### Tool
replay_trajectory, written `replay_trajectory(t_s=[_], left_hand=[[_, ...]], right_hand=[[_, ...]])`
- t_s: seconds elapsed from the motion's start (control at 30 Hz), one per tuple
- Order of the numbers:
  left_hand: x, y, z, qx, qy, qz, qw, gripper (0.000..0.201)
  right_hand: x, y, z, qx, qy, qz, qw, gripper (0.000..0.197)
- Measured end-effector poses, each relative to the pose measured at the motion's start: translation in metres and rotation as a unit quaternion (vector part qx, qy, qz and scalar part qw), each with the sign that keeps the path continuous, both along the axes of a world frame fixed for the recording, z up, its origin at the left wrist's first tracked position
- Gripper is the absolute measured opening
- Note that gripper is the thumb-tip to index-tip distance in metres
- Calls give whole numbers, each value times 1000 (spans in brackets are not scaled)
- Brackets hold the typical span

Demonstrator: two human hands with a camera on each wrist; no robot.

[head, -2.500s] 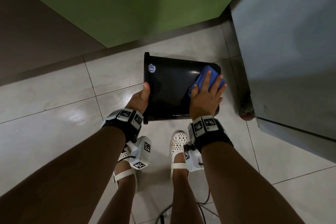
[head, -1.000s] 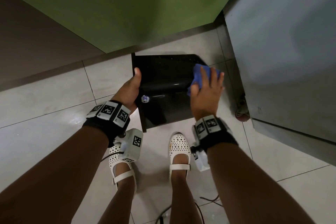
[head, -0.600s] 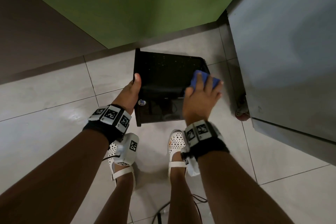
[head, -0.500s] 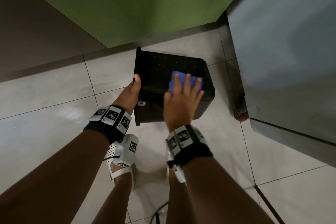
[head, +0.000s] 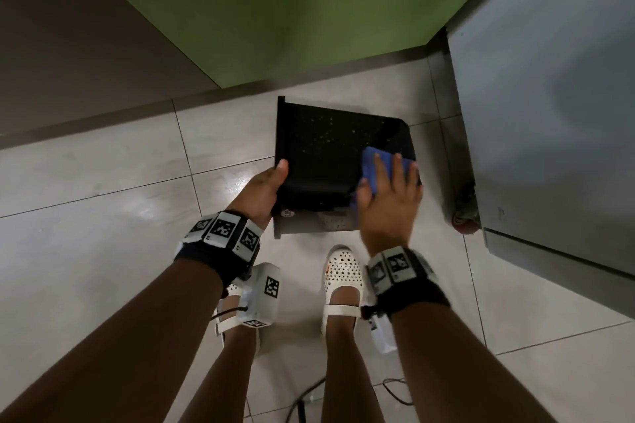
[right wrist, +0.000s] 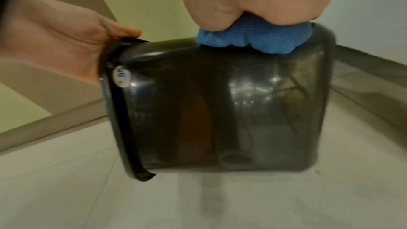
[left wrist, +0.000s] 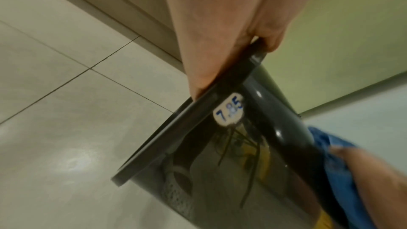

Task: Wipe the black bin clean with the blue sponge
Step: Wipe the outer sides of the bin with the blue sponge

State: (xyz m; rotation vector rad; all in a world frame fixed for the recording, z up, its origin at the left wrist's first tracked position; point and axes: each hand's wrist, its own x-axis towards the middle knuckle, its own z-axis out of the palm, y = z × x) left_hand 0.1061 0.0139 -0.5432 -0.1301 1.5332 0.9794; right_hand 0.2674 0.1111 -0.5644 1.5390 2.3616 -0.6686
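Observation:
I hold the black bin (head: 330, 154) on its side above the tiled floor, with its rim to the left. My left hand (head: 264, 192) grips the rim, thumb on top; the left wrist view shows the fingers (left wrist: 220, 41) clamped on the rim next to a white round sticker (left wrist: 229, 111). My right hand (head: 388, 192) lies flat with straight fingers on the blue sponge (head: 372, 161), pressing it onto the bin's upper side near the base end. In the right wrist view the sponge (right wrist: 264, 41) bulges under my palm against the bin (right wrist: 220, 102).
A grey cabinet (head: 549, 113) stands close on the right, with a reddish object (head: 465, 216) at its foot. A green wall (head: 275, 10) and dark skirting lie behind the bin. My white shoes (head: 343, 271) and some cables (head: 309, 398) are on the floor below.
The bin has been turned, so its sticker went from the top to the near side. My right hand swept the sponge to the bin's middle and is now back at the right end.

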Motion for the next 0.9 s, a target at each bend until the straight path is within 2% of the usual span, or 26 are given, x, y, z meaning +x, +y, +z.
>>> replay_trajectory(t_s=[0.1, 0.23, 0.4, 0.5, 0.6, 0.7, 0.77, 0.83, 0.9], left_hand=[[3, 2, -3, 20, -20, 8, 1000, 37], [0, 10, -5, 43, -40, -25, 998, 44], [-8, 14, -1, -33, -56, -28, 997, 43], [-12, 16, -10, -79, 34, -95, 992, 72], [-15, 19, -16, -87, 115, -96, 985, 76], [-11, 21, -13, -58, 133, -80, 986, 78], [-12, 22, -13, -63, 136, -64, 987, 80], [-14, 23, -11, -68, 159, -71, 982, 64], [-15, 21, -10, -68, 151, -86, 982, 57]], right_hand=[[16, 9, -9, 6, -3, -57, 998, 57], [19, 6, -20, -9, 13, -102, 995, 53], [13, -10, -30, -31, 18, -108, 993, 55], [4, -13, -31, -29, 16, -114, 993, 56], [-11, -23, -29, -26, 12, -120, 992, 58], [-37, -51, -26, -6, 63, -60, 996, 56], [-57, -74, -23, 4, 81, 50, 995, 57], [-69, -85, -24, 8, 65, 137, 988, 64], [-68, -79, -26, 8, 58, 155, 986, 65]])
